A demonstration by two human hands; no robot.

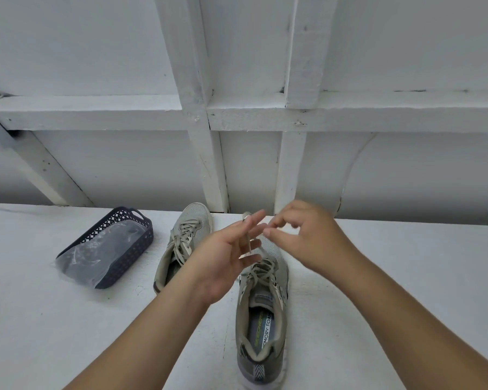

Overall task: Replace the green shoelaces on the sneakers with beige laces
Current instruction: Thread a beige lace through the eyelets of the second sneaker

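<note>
Two grey-olive sneakers stand on the white table. The right sneaker [262,311] points away from me, and its lace [248,240] rises in a thin strand from the top eyelets. My left hand [226,257] hovers over its toe, palm turned inward and fingers straight and spread. The strand runs up between those fingers and loops over the index finger. My right hand [302,235] is just to the right, fingers curled, thumb and index pinched together at the lace's end, which is blurred. The left sneaker [181,243] lies further back, laced.
A dark lattice basket [133,220] holding a clear plastic bag [96,254] sits on the table to the left of the sneakers. A white-painted wall with beams stands right behind the table.
</note>
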